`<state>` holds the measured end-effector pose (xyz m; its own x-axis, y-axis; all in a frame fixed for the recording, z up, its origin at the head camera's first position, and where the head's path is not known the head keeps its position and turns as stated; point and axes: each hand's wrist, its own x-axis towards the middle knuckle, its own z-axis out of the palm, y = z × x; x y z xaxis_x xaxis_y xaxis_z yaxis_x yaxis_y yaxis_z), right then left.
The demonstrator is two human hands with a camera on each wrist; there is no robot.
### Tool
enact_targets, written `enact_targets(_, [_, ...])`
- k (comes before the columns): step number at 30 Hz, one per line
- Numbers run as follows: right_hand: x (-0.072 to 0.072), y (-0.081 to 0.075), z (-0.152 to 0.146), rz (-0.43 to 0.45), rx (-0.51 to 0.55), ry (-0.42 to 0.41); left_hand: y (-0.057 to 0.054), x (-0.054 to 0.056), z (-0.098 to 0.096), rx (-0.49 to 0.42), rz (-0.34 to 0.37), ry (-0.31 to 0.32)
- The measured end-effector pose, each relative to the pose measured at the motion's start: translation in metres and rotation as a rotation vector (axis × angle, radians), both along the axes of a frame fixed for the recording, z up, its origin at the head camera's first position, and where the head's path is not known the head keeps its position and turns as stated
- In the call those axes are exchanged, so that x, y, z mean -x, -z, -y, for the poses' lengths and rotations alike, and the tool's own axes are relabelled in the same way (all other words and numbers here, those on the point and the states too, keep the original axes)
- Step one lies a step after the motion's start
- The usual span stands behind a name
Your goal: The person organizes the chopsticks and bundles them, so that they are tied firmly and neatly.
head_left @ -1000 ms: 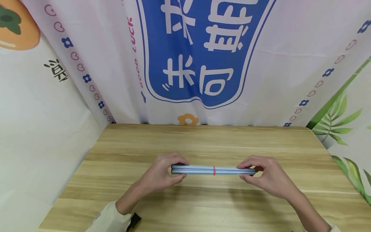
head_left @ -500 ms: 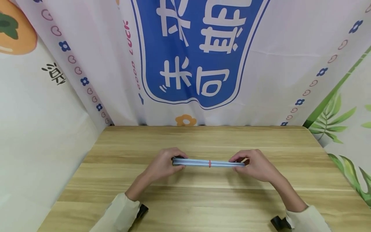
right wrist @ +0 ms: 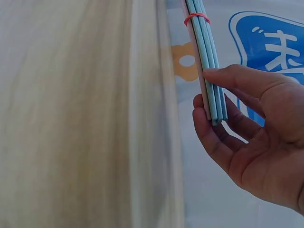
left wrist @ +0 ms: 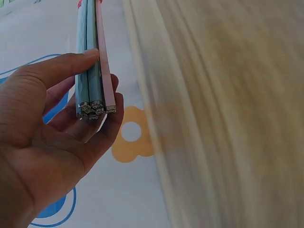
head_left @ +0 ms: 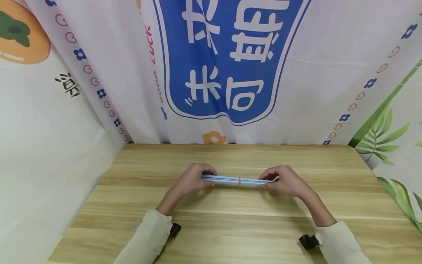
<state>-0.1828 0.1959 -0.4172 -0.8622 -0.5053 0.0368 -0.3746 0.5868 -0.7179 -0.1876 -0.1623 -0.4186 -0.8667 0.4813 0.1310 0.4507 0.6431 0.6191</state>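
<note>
A bundle of slim sticks (head_left: 225,179) is held level above the table, one end in each hand. A red rubber band (right wrist: 196,17) circles its middle. In the left wrist view, the light blue sticks (left wrist: 94,85) have silvery, rough-looking ends, and a pink one lies alongside. My left hand (head_left: 192,180) pinches the left end between thumb and fingers. At the other end, my right hand (head_left: 286,180) grips the bundle the same way, thumb on the near side. The right wrist view shows plain, narrower ends just past those fingers.
The wood-grain table (head_left: 230,227) spreads beneath both hands. A printed white cloth (head_left: 306,91) hangs behind its far edge, with more printed cloth at the sides. Black devices sit at the wrists, the right one (head_left: 308,242) beside the cream sleeve.
Both hands have moved forward with the bundle, away from the person, and more of the sleeves shows. The grip at both ends stays the same. The head view has shifted slightly.
</note>
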Motion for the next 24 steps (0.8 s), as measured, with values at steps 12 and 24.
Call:
enact_targets(12, [0.003, 0.012, -0.005, 0.114, 0.013, -0.042, 0.003, 0.004, -0.002, 0.039, 0.091, 0.026])
enact_targets(24, [-0.005, 0.002, -0.011, 0.015, -0.071, -0.062, -0.003, -0.003, 0.0, 0.033, 0.135, 0.019])
